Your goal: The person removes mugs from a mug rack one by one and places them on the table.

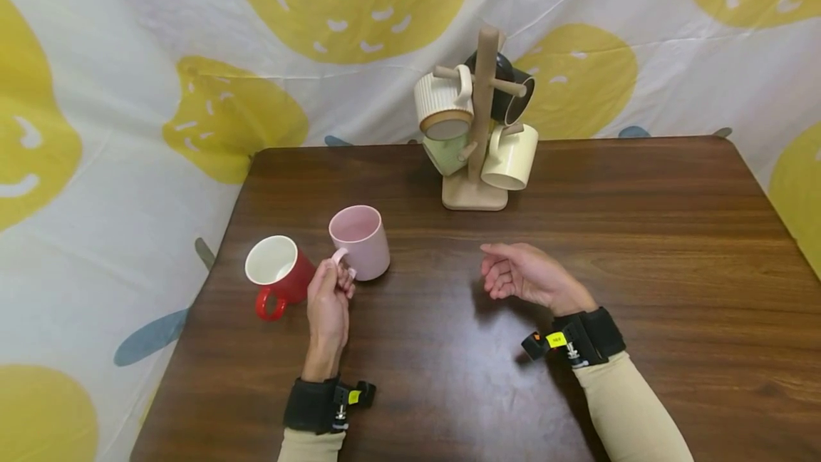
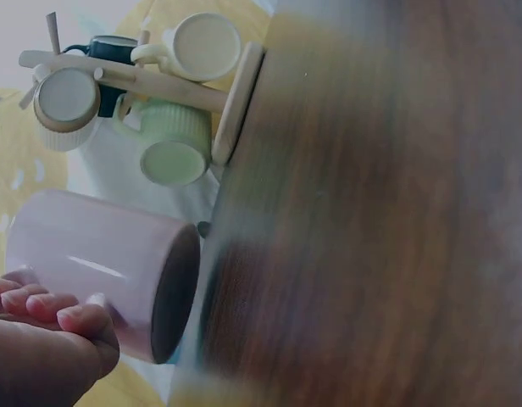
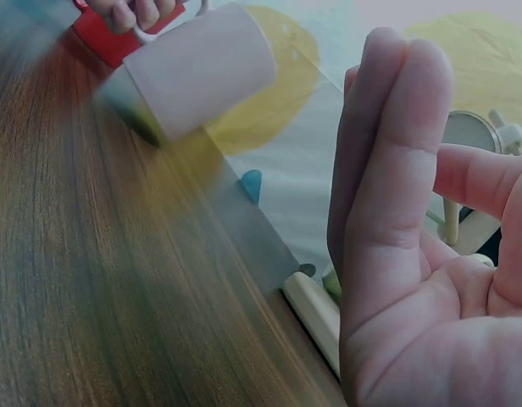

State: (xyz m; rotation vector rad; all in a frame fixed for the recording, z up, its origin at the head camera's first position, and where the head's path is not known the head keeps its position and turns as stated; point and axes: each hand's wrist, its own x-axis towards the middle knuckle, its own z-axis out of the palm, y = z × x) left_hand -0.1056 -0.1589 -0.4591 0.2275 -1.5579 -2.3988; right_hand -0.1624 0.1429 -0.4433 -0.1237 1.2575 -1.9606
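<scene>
Head view: the left hand (image 1: 328,305) pinches the pink mug (image 1: 364,248) by its handle (image 1: 341,255), just beside the red mug (image 1: 282,273). The right hand (image 1: 529,276) has loose, free fingers. Left wrist view: the mug's dark bottom shows, near the wooden rack (image 2: 238,106). Right wrist view: two fingers look almost straight.

Free tabletop (image 1: 430,312) right of pink mug (image 1: 370,258); mug rack (image 1: 483,102) obstacle behind.

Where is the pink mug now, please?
In the head view, the pink mug is left of centre, held by the left hand, right of the red mug.
</scene>
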